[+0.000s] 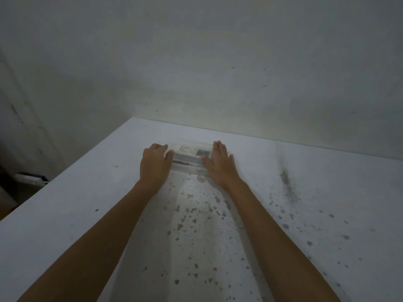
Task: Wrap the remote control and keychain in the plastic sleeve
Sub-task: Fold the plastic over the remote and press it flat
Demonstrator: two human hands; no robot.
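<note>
Head view: both my arms reach out over the speckled white table [283, 214] to the wrapped bundle near the wall [196, 62]
Left hand [153, 163]: lies palm down on the left end of the bundle, fingers curled together over the far edge, thumb pressing in at the near side
Right hand [220, 163]: lies flat on the right end, fingers straight and close together, thumb laid along the bundle's near edge
Remote control [192, 152]: lies crosswise between my two thumbs, button face up, seen through the plastic
Plastic sleeve [188, 167]: clear film over and around the remote; its near fold sits just below my thumbs
Keychain: I cannot make it out; the dark strip under the remote may be it
Step in hand, as I judge it: pressing the wrap flat
Doing it well: keep even pressure at both ends, smooth the film outward from the thumbs, don't let the remote slide toward the wall
</note>
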